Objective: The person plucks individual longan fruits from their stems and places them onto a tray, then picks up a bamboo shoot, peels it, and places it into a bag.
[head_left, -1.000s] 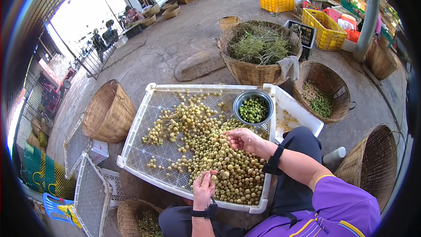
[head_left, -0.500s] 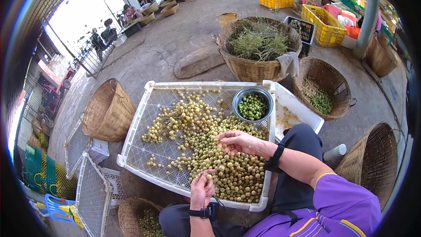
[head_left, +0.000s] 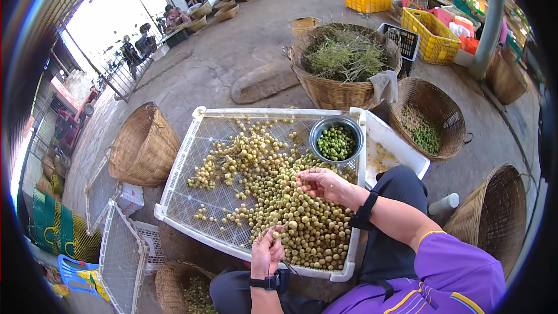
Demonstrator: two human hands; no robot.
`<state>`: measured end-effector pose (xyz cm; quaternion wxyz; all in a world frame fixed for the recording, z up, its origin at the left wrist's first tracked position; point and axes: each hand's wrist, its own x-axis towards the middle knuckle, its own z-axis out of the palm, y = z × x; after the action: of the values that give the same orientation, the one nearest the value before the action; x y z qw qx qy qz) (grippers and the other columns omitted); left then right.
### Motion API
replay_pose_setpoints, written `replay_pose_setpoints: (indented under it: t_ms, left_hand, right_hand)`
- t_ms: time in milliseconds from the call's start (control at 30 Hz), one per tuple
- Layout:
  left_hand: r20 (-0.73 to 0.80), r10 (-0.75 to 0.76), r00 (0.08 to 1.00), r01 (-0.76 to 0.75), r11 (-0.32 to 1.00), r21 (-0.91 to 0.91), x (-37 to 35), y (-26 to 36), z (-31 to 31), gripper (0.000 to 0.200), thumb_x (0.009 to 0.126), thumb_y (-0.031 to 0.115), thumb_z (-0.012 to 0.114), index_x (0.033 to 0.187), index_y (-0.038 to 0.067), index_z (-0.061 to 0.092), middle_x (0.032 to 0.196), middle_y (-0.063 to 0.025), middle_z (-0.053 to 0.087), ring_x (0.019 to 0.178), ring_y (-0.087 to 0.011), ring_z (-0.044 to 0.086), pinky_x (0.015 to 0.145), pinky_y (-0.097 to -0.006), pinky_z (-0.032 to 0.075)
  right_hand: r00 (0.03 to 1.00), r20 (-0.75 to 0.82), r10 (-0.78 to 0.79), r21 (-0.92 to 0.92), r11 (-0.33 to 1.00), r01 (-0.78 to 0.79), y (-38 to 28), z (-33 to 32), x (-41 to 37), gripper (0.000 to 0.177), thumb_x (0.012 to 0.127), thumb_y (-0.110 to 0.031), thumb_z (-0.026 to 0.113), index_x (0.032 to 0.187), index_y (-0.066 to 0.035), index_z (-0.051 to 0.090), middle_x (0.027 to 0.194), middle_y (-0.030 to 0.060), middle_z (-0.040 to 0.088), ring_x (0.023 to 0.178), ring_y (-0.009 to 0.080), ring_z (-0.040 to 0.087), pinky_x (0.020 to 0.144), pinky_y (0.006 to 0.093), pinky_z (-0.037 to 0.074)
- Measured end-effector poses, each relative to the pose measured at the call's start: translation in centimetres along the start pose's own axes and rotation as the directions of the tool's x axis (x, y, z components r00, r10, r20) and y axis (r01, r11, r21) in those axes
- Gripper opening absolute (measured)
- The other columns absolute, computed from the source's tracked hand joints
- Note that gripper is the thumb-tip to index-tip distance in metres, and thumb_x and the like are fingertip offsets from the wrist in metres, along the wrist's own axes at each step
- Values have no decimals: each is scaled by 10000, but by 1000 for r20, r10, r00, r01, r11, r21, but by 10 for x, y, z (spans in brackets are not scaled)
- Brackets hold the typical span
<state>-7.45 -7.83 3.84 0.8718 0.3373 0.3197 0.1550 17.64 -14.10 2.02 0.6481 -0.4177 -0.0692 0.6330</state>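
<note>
Small round yellow-green fruits [head_left: 314, 229] lie heaped on a white mesh tray [head_left: 174, 189] in front of me, some still on thin stems. My left hand [head_left: 267, 254] is closed at the tray's near edge, with one fruit [head_left: 277, 233] pinched at its fingertips. Over the right part of the heap, my right hand [head_left: 326, 186] has thumb and fingers drawn together. What lies between those fingertips blends into the fruits behind. A metal bowl [head_left: 314, 139] of smaller green fruits [head_left: 335, 143] stands at the tray's far right corner, just beyond my right hand.
A large basket [head_left: 337, 94] of green stems stands behind the tray. Wicker baskets flank it: one at left [head_left: 142, 148], one with green fruits [head_left: 459, 107], one at right [head_left: 494, 215]. A white bottle [head_left: 444, 204] is by my knee. Other people sit working farther back.
My right hand has shifted slightly to the right over the heap, and its fingers have drawn closer together. The left hand stays almost where it was, still pinching a fruit.
</note>
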Motion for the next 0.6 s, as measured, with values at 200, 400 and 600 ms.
replay_pose_setpoints:
  t_ms: [200, 400, 600]
  left_hand:
    - [-21, -3, 1000, 4, 999, 35, -1, 1, 5, 258, 946, 211, 421, 1006, 5, 565, 453, 57, 261, 347, -53, 229, 346, -208, 204]
    - [-38, -12, 999, 14, 998, 53, 1, -2, 3, 280, 959, 207, 391, 999, 2, 577, 447, 55, 251, 343, -55, 225, 342, -211, 201]
    - [-28, 27, 999, -25, 998, 56, 1, -3, 2, 271, 964, 192, 388, 1025, 14, 583, 469, 63, 287, 371, -36, 230, 360, -201, 199]
  right_hand:
    - [975, 175, 138, -202, 974, -102, 9, 17, -10, 304, 862, -189, 601, 1092, -2, 535, 896, 48, 640, 687, 85, 641, 533, 181, 546]
    - [977, 173, 123, -182, 979, -91, 17, 11, 0, 256, 851, -192, 616, 1016, 0, 579, 862, 58, 650, 644, 68, 627, 499, 165, 530]
    - [997, 43, 57, 67, 996, -60, 2, -10, 11, 217, 879, -134, 562, 1048, 2, 572, 859, 66, 642, 619, 74, 598, 538, 171, 535]
